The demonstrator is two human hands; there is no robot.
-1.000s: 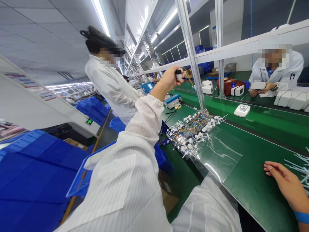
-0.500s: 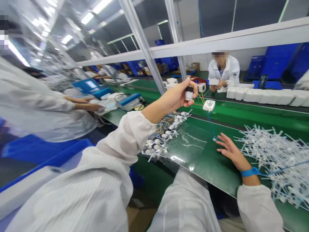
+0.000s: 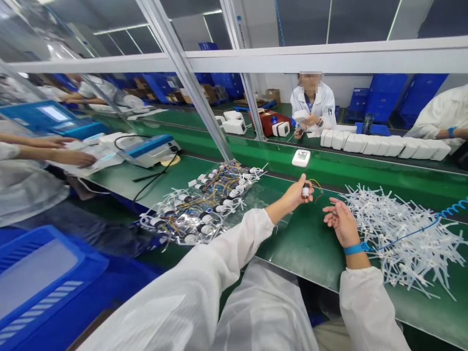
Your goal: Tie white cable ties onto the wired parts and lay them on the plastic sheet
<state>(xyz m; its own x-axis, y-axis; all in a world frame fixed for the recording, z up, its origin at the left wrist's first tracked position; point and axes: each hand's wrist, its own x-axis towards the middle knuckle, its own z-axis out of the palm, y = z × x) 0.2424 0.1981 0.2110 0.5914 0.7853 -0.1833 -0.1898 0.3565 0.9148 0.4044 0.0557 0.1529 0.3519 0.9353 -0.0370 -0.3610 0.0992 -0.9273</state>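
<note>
My left hand (image 3: 295,196) is closed round a small black and white cylindrical part (image 3: 305,190) with thin coloured wires trailing from it, held just above the green bench (image 3: 307,243). My right hand (image 3: 339,222) hovers beside it with fingers pinched on the wire end. A blue wrist strap (image 3: 356,248) circles my right wrist. A heap of the same wired parts (image 3: 204,202) lies on clear plastic to the left.
A pile of white cable ties (image 3: 398,229) covers the bench at right. A white device (image 3: 301,157) rides the green conveyor behind. A co-worker's hands (image 3: 73,157) work at a blue and white machine (image 3: 149,148) at left. Blue bins (image 3: 40,273) stand at lower left.
My left hand has come down from head height to just above the bench with the wired part. My right hand has lifted off the bench and closed on the wire. The view has swung right.
</note>
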